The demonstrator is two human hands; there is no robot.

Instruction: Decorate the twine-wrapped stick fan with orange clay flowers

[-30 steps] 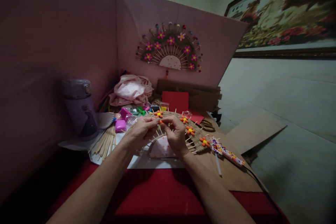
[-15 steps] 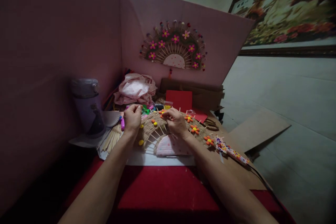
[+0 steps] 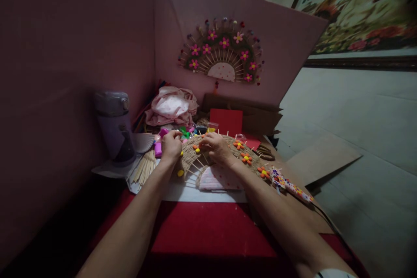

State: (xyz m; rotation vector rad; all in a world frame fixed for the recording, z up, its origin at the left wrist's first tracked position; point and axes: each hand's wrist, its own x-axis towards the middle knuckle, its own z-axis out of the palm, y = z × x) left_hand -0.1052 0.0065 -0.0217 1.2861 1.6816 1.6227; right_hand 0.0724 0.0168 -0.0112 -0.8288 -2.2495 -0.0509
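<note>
A half-round fan [image 3: 189, 157] of coiled twine on thin sticks lies before me, with a pink-and-white cloth piece [image 3: 216, 179] at its base. Orange clay flowers with yellow centres, such as this flower [image 3: 246, 158], sit along its right side. On the left are a bare yellow dot [image 3: 180, 173] and a yellow centre [image 3: 197, 149] with orange beside it. My left hand [image 3: 171, 145] is pinched closed at the fan's left edge; its contents are too small to make out. My right hand [image 3: 217, 148] bends over the fan's middle, fingertips together close to that centre, hiding whatever they hold.
A flower-patterned glue gun [image 3: 289, 184] with a cable lies at right. Thin sticks [image 3: 145, 168] and a purple bottle [image 3: 115, 128] stand left. Bright clay packs [image 3: 185, 132], bunched cloth [image 3: 172, 106] and red card [image 3: 226, 122] lie behind. A finished fan [image 3: 222, 52] hangs on the pink board.
The view has shifted slightly, so most things sit a little further right. My right fingers have moved left across the fan, towards the partly made flower. My left hand stays pinched.
</note>
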